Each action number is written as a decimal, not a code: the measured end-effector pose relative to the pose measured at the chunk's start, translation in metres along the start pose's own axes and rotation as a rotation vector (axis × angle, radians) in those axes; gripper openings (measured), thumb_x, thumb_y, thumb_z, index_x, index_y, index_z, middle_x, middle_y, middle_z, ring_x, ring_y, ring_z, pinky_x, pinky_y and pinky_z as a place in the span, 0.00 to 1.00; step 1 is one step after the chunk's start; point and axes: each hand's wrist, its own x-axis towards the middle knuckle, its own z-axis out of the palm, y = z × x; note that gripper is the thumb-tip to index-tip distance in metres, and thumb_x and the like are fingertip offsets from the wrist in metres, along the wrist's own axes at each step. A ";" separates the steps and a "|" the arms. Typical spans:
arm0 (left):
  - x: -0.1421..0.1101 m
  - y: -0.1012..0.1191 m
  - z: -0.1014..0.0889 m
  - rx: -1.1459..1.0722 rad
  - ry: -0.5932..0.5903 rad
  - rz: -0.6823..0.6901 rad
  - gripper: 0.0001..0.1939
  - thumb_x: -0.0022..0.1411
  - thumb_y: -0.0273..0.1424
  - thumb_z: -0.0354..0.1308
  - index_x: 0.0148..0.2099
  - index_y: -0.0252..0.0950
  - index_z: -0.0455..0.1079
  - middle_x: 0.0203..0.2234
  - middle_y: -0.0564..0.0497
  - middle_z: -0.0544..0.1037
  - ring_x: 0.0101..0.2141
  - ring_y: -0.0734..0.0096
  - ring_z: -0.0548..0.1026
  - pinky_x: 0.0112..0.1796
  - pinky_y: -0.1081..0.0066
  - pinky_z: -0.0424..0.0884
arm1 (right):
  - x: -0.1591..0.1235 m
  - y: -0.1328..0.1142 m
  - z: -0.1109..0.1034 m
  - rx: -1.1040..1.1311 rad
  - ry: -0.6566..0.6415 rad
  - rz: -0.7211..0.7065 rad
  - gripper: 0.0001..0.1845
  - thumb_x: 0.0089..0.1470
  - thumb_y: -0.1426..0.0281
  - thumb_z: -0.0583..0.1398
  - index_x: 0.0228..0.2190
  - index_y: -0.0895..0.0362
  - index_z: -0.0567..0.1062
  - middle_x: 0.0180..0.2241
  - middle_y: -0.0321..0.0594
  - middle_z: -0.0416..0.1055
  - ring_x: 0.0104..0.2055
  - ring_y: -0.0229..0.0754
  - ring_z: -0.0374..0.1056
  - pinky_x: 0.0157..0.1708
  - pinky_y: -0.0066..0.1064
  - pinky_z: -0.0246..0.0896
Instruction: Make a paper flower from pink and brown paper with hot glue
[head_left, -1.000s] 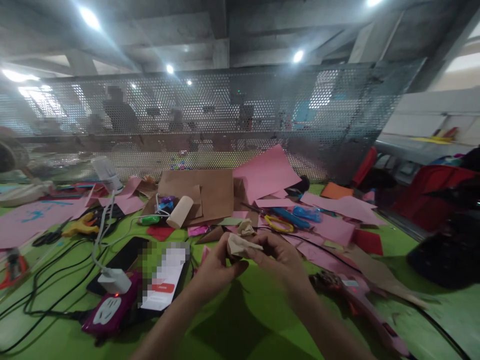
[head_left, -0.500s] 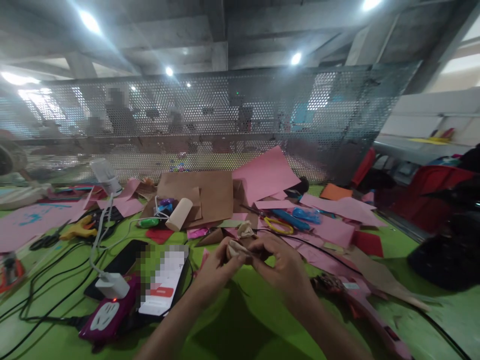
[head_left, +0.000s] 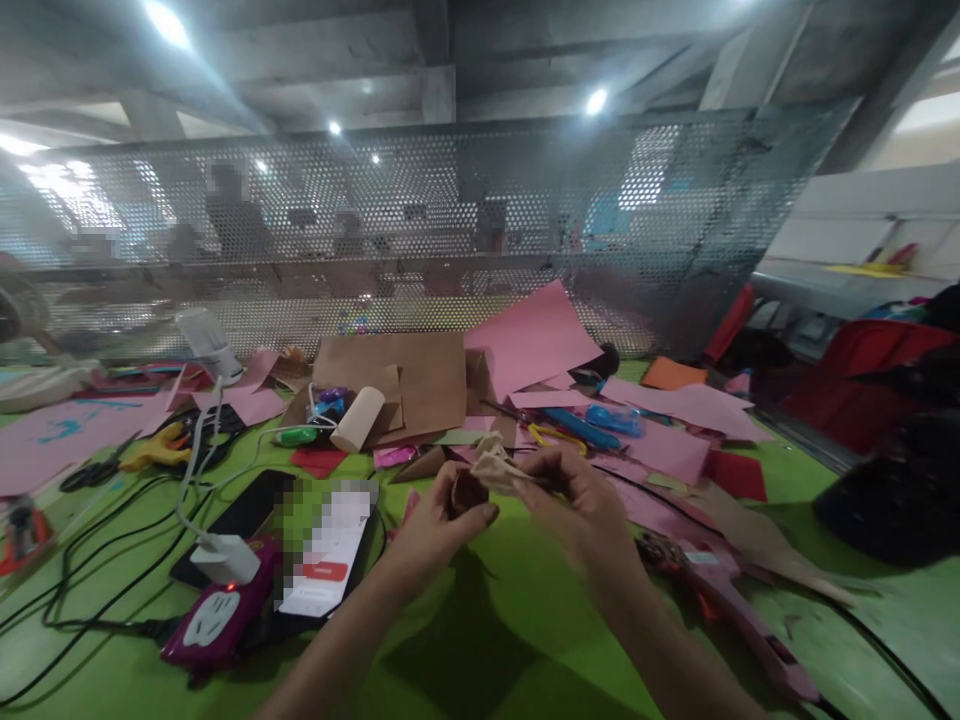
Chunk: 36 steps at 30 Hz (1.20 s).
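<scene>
My left hand [head_left: 435, 525] is closed around a small brown curled piece [head_left: 470, 488], its thumb and fingers wrapped about it. In my right hand [head_left: 581, 515], thumb and fingertips pinch a crumpled cream-coloured piece [head_left: 495, 466] that looks like paper or cloth. The cream piece sits just above and right of the brown one; whether the two touch is hard to make out. Both hands are raised over the green tabletop [head_left: 480, 620]. To the right of my right forearm lies a pink glue gun [head_left: 739, 610].
Pink paper [head_left: 536, 340] and brown cardboard [head_left: 420, 375] stand at the back, before a perforated metal screen [head_left: 420, 230]. Yellow-handled scissors [head_left: 555, 438] lie beyond my hands. Leftward are a phone [head_left: 330, 550], a purple power strip [head_left: 217, 620], cables and yellow pliers [head_left: 157, 448].
My hands have drawn slightly apart. The cream piece now shows at my right fingertips, and the brown curled piece has come into sight in my left hand.
</scene>
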 end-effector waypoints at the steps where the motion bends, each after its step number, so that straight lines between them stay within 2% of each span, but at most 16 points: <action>1: -0.001 0.001 0.001 0.001 -0.018 -0.002 0.14 0.50 0.34 0.65 0.39 0.38 0.68 0.29 0.54 0.70 0.34 0.68 0.67 0.42 0.66 0.62 | -0.001 0.000 -0.001 -0.049 0.041 -0.050 0.04 0.50 0.72 0.61 0.27 0.55 0.69 0.26 0.34 0.67 0.28 0.38 0.64 0.28 0.28 0.60; 4: -0.002 0.004 0.003 -0.023 -0.074 0.019 0.18 0.46 0.27 0.67 0.40 0.38 0.66 0.27 0.58 0.65 0.29 0.73 0.62 0.34 0.73 0.60 | -0.006 -0.004 0.000 -0.229 0.080 -0.224 0.06 0.50 0.77 0.59 0.27 0.54 0.69 0.28 0.35 0.68 0.31 0.40 0.65 0.32 0.30 0.60; 7: -0.002 0.002 0.006 -0.109 -0.117 0.066 0.18 0.47 0.22 0.65 0.39 0.38 0.64 0.26 0.60 0.61 0.27 0.76 0.59 0.31 0.76 0.58 | -0.014 -0.009 0.005 -0.361 0.001 -0.333 0.08 0.51 0.80 0.58 0.31 0.55 0.72 0.31 0.38 0.70 0.35 0.42 0.67 0.35 0.32 0.60; 12: -0.001 -0.008 0.008 -0.222 -0.179 0.164 0.16 0.51 0.21 0.63 0.39 0.37 0.61 0.31 0.56 0.67 0.34 0.73 0.66 0.37 0.75 0.63 | -0.017 -0.014 0.011 -0.334 -0.122 -0.333 0.07 0.55 0.77 0.60 0.32 0.54 0.75 0.33 0.40 0.72 0.37 0.44 0.68 0.37 0.34 0.62; 15: 0.000 -0.013 0.006 -0.238 -0.201 0.203 0.16 0.52 0.21 0.62 0.40 0.37 0.61 0.33 0.55 0.67 0.34 0.73 0.66 0.37 0.75 0.64 | -0.016 -0.015 0.011 -0.291 -0.211 -0.329 0.07 0.57 0.76 0.59 0.33 0.54 0.76 0.36 0.41 0.73 0.40 0.45 0.69 0.40 0.35 0.63; 20: 0.004 -0.017 0.003 -0.206 -0.188 0.296 0.17 0.48 0.16 0.57 0.39 0.38 0.62 0.31 0.55 0.68 0.33 0.72 0.65 0.38 0.74 0.63 | -0.017 -0.023 0.011 -0.416 -0.362 -0.344 0.06 0.57 0.73 0.60 0.38 0.55 0.74 0.40 0.43 0.74 0.45 0.49 0.67 0.45 0.41 0.61; 25: 0.006 -0.017 0.004 -0.261 -0.147 0.235 0.15 0.47 0.16 0.57 0.34 0.38 0.61 0.29 0.56 0.66 0.31 0.73 0.63 0.36 0.73 0.62 | -0.021 -0.027 0.011 -0.495 -0.484 -0.291 0.09 0.56 0.75 0.60 0.41 0.55 0.70 0.39 0.42 0.73 0.41 0.48 0.67 0.40 0.40 0.60; 27: 0.006 -0.015 0.006 -0.323 -0.147 0.188 0.15 0.46 0.18 0.60 0.33 0.38 0.60 0.27 0.57 0.65 0.30 0.74 0.63 0.34 0.74 0.62 | -0.021 -0.026 0.011 -0.498 -0.486 -0.264 0.11 0.55 0.76 0.60 0.41 0.55 0.68 0.38 0.41 0.73 0.38 0.47 0.67 0.36 0.38 0.60; 30: 0.005 -0.010 0.008 -0.426 -0.182 0.124 0.18 0.44 0.22 0.67 0.32 0.38 0.60 0.26 0.58 0.66 0.29 0.74 0.65 0.33 0.74 0.63 | -0.019 -0.023 0.010 -0.428 -0.424 -0.232 0.11 0.54 0.78 0.60 0.37 0.54 0.67 0.35 0.38 0.72 0.35 0.44 0.67 0.34 0.35 0.60; 33: 0.006 -0.010 0.007 -0.479 -0.175 0.074 0.21 0.43 0.26 0.71 0.35 0.38 0.62 0.29 0.56 0.69 0.30 0.74 0.67 0.33 0.74 0.64 | -0.017 -0.021 0.007 -0.307 -0.328 -0.308 0.11 0.55 0.78 0.59 0.39 0.52 0.68 0.38 0.37 0.72 0.38 0.42 0.67 0.36 0.32 0.61; 36: 0.007 -0.013 0.004 -0.427 -0.136 0.090 0.20 0.45 0.29 0.72 0.36 0.37 0.64 0.29 0.56 0.70 0.30 0.76 0.66 0.32 0.76 0.63 | -0.015 -0.020 0.003 -0.260 -0.228 -0.378 0.15 0.55 0.78 0.60 0.43 0.51 0.69 0.42 0.38 0.72 0.39 0.41 0.66 0.34 0.31 0.62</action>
